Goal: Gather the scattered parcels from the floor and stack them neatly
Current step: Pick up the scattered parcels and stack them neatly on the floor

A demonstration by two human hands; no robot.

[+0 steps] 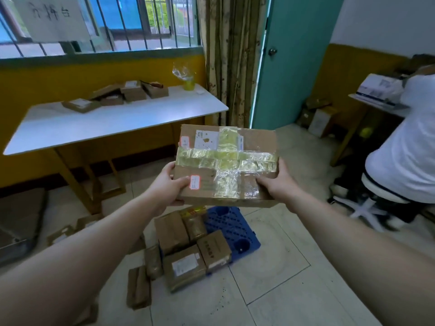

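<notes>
Carry step: my L hand [168, 187] & R hand [276, 182] clamp flat brown tape-crossed cardboard parcel [226, 164] above blue plastic pallet [235, 227]. Next, prob.: lower it square onto pallet's bare corner.

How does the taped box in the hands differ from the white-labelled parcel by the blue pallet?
The taped box is held up by the left hand and right hand; the white-labelled parcel lies in the pile below. The taped box has a cross of yellowish tape and red-edged stickers; the white-labelled parcel shows neither. Both are brown with a white label.
</notes>
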